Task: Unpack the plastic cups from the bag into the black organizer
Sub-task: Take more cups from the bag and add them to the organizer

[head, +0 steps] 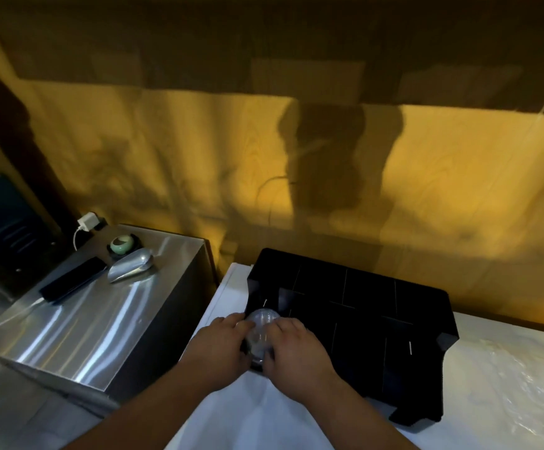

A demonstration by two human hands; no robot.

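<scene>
A black organizer (361, 306) with several compartments stands on the white table, against the yellow wall. A stack of clear plastic cups (261, 332) lies at its front left compartment, bottom end pointing away from me. My left hand (222, 345) grips the stack from the left. My right hand (293, 352) grips it from the right. Both hands' fingers curl round the cups. A crumpled clear plastic bag (524, 384) lies on the table to the right of the organizer.
A steel counter (79, 319) stands to the left, lower than the table. On it lie a metal scoop (131, 269), a black flat device (72, 280), a small green cup (122, 244) and a white charger (87, 221) with its cable.
</scene>
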